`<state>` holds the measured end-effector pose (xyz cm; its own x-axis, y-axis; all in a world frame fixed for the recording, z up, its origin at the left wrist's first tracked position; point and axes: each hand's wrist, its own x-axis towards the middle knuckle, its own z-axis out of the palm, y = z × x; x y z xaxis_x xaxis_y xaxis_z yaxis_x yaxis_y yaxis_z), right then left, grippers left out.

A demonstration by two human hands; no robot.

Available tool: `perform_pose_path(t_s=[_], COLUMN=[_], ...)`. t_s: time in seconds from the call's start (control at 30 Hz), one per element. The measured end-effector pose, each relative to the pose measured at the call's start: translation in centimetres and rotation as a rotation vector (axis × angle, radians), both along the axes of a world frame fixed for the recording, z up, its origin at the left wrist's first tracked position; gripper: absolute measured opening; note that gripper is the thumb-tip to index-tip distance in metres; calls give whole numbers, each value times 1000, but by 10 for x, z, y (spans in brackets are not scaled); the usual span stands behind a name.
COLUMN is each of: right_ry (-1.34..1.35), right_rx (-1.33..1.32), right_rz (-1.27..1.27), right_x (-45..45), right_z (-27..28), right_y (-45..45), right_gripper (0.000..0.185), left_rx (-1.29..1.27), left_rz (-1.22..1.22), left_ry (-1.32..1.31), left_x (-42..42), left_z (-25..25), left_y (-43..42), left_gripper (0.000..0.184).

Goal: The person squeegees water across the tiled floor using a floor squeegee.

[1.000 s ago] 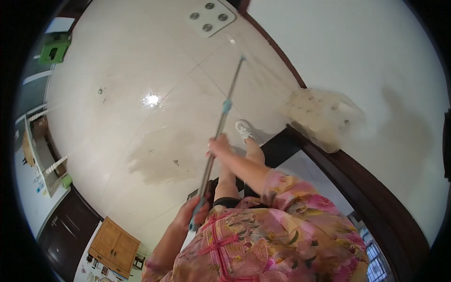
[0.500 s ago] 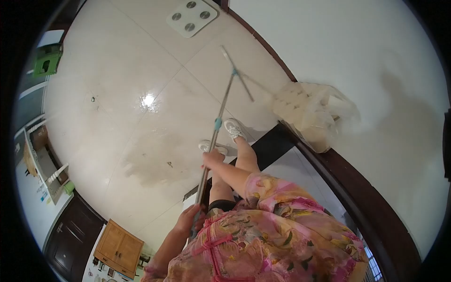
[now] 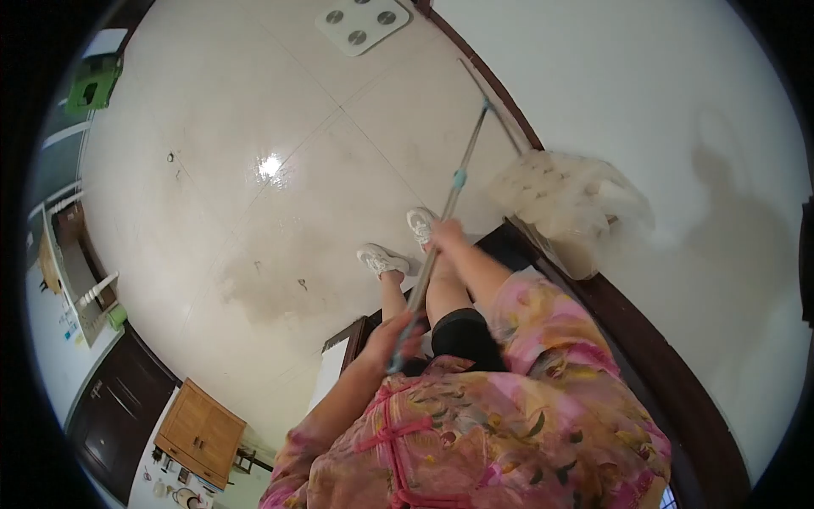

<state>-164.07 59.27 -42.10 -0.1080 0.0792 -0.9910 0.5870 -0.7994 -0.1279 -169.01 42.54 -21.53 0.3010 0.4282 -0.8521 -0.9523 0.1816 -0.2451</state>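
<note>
In the head view, the left hand and right hand were both wrapped around a long silvery metal pole with pale-blue plastic fittings, left of the beige, clear-plastic-wrapped bundle. It looked light, stiff and possibly slippery, best gripped at 2 spaced points. Its thin crossbar ended near the bundle, contact unclear; the left fingers were blurred.

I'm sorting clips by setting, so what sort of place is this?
Probably a room in a home, though I can't be certain. What suggests it: what looks like a bathroom scale on the pale floor, a wooden cabinet and a dark door.
</note>
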Motion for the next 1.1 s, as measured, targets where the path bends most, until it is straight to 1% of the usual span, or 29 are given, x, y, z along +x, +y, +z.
perform_pose_path(t_s=[0.03, 0.1, 0.13, 0.17, 0.2, 0.23, 0.27, 0.3, 0.33, 0.37, 0.4, 0.43, 0.47, 0.5, 0.53, 0.57, 0.6, 0.67, 0.7, 0.73, 0.77, 0.83, 0.87, 0.9, 0.93, 1.0, 1.03, 1.07, 1.1], right_ry=[37, -108, -181, 87, 21, 75, 106, 135, 160, 191, 280, 218, 149, 164, 70, 16, -39, 114, 182, 10, 30, 197, 228, 192, 31, 102, 135, 161, 186], right_rx=[-51, -1, 24, -158, -135, -82, -106, -122, -139, -122, -273, -148, -25, 49, -4, 74, 148, 153, 141, -46, -16, 152, 138, 63, -123, -104, -95, 34, 162], right_rz=[22, 190, 276, 161, 143, 81, 119, 160, 199, 154, 9, 22, 43, -28, -184, -128, -74, 131, 244, -13, 118, 566, 565, 444, 220, 233, 236, 284, 335], right_x=[-14, -47, -58, -45, -64, -64, -69, -77, -80, -75, -70, -64, -61, -54, -56, -59, -60, -54, -57, -59, -60, -50, -47, -47, -69, -68, -67, -67, -67], right_z=[14, 45, 60, 29, 82, 73, 86, 108, 120, 112, 104, 96, 94, 78, 81, 68, 56, 13, 22, 37, 35, 14, 13, 25, 88, 104, 107, 99, 89], right_y=[-32, -95, -127, -174, -161, -192, -187, -171, -160, -158, -141, -123, -102, -77, -45, -18, -5, -20, -29, -54, -87, -177, -210, -229, -215, -216, -216, -209, -193], right_gripper=[15, 21, 24, 25, 30, 21, 21, 21, 20, 19, 18, 20, 23, 23, 18, 16, 14, 15, 15, 20, 20, 22, 24, 26, 26, 30, 33, 33, 33], left_rx=[29, -176, -248, -322, -348, -371, -383, -330, -283, -238, -191, -74, 5, 85, 98, 101, 60, -24, -75, -81, -34, -193, -238, -281, -277, -258, -230, -203, -128], left_rz=[43, -80, -103, -123, -111, -100, -92, -71, -96, -118, -137, -118, -27, 60, 159, 213, 276, 399, 355, 221, 241, 245, 270, 295, 281, 243, 216, 189, 226], left_ry=[-45, 129, 162, 194, 213, 231, 252, 274, 299, 323, 349, 345, 257, 170, -8, -116, -187, -327, -260, -126, -50, -52, -36, -20, 11, 76, 91, 106, 76], left_x=[-7, -15, -19, -21, -20, -19, -20, -18, -18, -18, -19, -21, -23, -26, -31, -35, -38, -43, -47, -39, -30, -27, -24, -20, -14, -13, -14, -16, -21], left_z=[2, 40, 65, 87, 102, 115, 122, 125, 126, 125, 121, 109, 89, 65, 39, 17, 7, -6, 5, 5, 14, 56, 76, 91, 102, 112, 107, 102, 84], left_y=[-34, -83, -96, -102, -105, -107, -108, -109, -107, -102, -96, -89, -82, -72, -59, -42, -29, -15, -28, -64, -97, -141, -156, -168, -178, -190, -186, -182, -175], left_gripper=[24, 26, 27, 28, 28, 29, 30, 31, 31, 31, 31, 32, 33, 33, 34, 32, 32, 31, 30, 23, 26, 30, 32, 34, 35, 37, 38, 38, 38])
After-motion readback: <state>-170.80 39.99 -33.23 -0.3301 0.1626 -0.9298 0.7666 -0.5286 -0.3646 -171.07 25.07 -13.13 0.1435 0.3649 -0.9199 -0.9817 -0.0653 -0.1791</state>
